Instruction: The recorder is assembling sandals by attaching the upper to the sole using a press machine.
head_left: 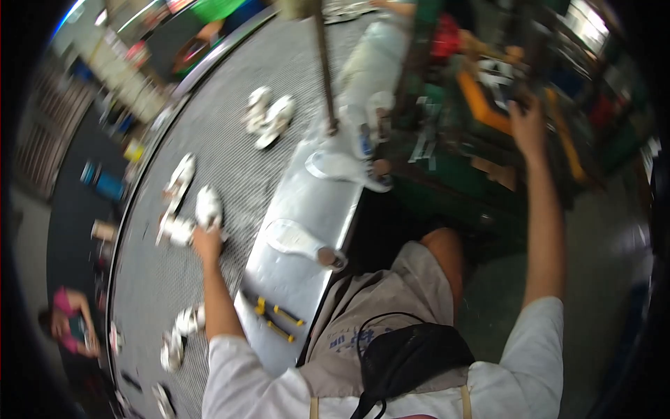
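The bare left forearm (221, 300) slants forward and a little outward, ending in the left grip (207, 242), whose fingers are too blurred to tell how far they are curled. The bare right forearm (546, 234) stretches farther forward, well apart from it; the right grip (529, 129) points ahead, also blurred. A bare bent knee (447, 260) shows between the two

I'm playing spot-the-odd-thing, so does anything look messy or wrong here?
I see no spill. The white shoes on the grey ribbed surface look untidy, pointing different ways instead of lining up. Blur hides any small damage.
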`<state>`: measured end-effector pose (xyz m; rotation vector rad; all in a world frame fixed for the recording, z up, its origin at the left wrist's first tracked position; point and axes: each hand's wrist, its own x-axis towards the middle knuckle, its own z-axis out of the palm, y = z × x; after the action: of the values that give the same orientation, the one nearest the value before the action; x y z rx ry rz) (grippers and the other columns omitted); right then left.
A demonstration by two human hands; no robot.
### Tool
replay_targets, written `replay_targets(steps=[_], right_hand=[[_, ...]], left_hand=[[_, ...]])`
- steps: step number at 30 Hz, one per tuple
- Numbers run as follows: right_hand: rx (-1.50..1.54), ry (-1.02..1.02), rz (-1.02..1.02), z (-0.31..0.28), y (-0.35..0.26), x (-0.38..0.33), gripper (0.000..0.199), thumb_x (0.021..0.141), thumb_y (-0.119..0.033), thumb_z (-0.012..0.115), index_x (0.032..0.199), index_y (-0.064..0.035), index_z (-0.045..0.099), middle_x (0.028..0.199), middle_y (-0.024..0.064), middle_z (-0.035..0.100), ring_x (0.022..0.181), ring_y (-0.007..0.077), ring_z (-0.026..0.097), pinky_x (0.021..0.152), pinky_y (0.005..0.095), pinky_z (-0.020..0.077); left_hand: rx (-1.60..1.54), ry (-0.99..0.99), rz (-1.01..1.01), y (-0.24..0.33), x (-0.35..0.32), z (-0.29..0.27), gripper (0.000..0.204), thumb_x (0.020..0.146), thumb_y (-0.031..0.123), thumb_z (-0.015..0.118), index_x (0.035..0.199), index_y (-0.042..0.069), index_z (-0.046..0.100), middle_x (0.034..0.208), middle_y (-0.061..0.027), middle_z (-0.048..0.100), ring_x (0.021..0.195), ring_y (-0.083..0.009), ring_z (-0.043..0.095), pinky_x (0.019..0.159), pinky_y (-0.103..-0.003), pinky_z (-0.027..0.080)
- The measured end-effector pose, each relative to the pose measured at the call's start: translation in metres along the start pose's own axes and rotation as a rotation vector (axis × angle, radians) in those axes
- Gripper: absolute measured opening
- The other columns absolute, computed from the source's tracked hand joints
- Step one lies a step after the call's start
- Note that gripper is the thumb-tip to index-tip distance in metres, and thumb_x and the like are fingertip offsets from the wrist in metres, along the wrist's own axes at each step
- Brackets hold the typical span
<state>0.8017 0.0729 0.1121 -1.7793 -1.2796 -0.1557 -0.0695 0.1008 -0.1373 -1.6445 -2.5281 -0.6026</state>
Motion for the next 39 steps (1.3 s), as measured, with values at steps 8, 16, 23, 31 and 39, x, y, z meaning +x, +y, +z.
replay_targets(steps=[8, 16, 23, 31, 39], right_hand=[[-0.349, -0.254, 0.277, -0.017, 0.023, 0.063, 0.059, 0.097, -0.039, 0.074, 0.140, 0.0007, 0.068, 0.135, 0.0243, 0.073, 0.125, 0.0428, 0.069, 0.109, 0.0491, 0.0492], [-0.468, -0.005, 0.207, -0.016, 0.036, 0.087, 0.057, 0.097, -0.047, 0.069, 0.139, -0.0081, 0.072, 0.137, 0.0236, 0.072, 0.126, 0.0466, 0.067, 0.103, 0.0545, 0.0533], [-0.562, 0.024, 0.275, -0.026, 0.022, 0.073, 0.060, 0.099, -0.052, 0.066, 0.137, -0.0058, 0.073, 0.135, 0.0247, 0.073, 0.124, 0.0437, 0.069, 0.101, 0.0545, 0.0546], [-0.468, 0.102, 0.155, -0.022, 0.018, 0.071, 0.049, 0.097, -0.039, 0.072, 0.129, -0.0011, 0.076, 0.127, 0.0236, 0.076, 0.118, 0.0429, 0.072, 0.098, 0.0541, 0.0559], [0.122, 0.167, 0.553, 0.054, -0.115, -0.088, 0.040, 0.100, -0.021, 0.073, 0.130, 0.0034, 0.067, 0.128, 0.0178, 0.074, 0.113, 0.0287, 0.073, 0.097, 0.0415, 0.0556]], left_hand=[[-0.301, -0.949, -0.153, 0.060, 0.020, -0.039, 0.055, 0.093, 0.038, 0.074, 0.128, -0.004, 0.070, 0.109, -0.0214, 0.080, 0.082, -0.0289, 0.080, 0.069, -0.041, 0.064], [-0.583, -0.619, -0.155, 0.052, 0.047, -0.008, 0.028, 0.097, 0.021, 0.072, 0.116, 0.001, 0.077, 0.097, -0.0076, 0.078, 0.077, -0.0149, 0.068, 0.067, -0.034, 0.057], [-0.247, -1.224, 0.159, 0.134, -0.003, -0.032, 0.055, 0.082, 0.014, 0.082, 0.135, 0.006, 0.072, 0.106, -0.0104, 0.078, 0.085, -0.0164, 0.069, 0.074, -0.032, 0.057], [-1.324, -0.889, -0.078, 0.143, -0.028, -0.074, 0.037, 0.099, 0.007, 0.066, 0.135, -0.002, 0.068, 0.119, -0.0153, 0.076, 0.105, -0.0246, 0.077, 0.088, -0.039, 0.064], [-2.182, -1.366, -0.296, 0.226, -0.168, -0.128, 0.039, 0.107, 0.019, 0.060, 0.137, -0.006, 0.063, 0.131, -0.0205, 0.071, 0.112, -0.0346, 0.075, 0.096, -0.050, 0.066]])
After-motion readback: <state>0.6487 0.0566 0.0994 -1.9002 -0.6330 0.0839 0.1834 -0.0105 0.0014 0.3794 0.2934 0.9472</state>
